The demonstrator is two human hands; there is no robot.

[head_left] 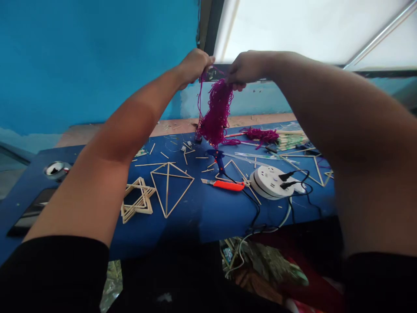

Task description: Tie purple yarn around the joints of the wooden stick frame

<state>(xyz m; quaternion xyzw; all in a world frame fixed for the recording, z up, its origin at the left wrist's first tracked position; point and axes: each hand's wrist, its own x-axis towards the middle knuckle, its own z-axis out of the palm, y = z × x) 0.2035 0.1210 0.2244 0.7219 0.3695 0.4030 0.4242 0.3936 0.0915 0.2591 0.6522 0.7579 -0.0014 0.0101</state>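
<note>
A tangled bundle of magenta yarn (215,113) hangs in the air above the far part of the blue table. My right hand (243,69) is closed on the top of the bundle. To its left, my left hand (196,66) pinches a strand of the same yarn, and part of that strand dangles down beside the bundle. A short length stretches between the two hands. Below the yarn lies a blue glue gun (217,160), with an orange utility knife (228,185) in front of it.
A white power strip (272,181) with black plugs and cords stands at the right. Stick frames (167,191) and a stacked stick star (138,200) lie left of centre. More magenta yarn (262,134) rests at the back. A can (57,170) and dark phone (32,211) are far left.
</note>
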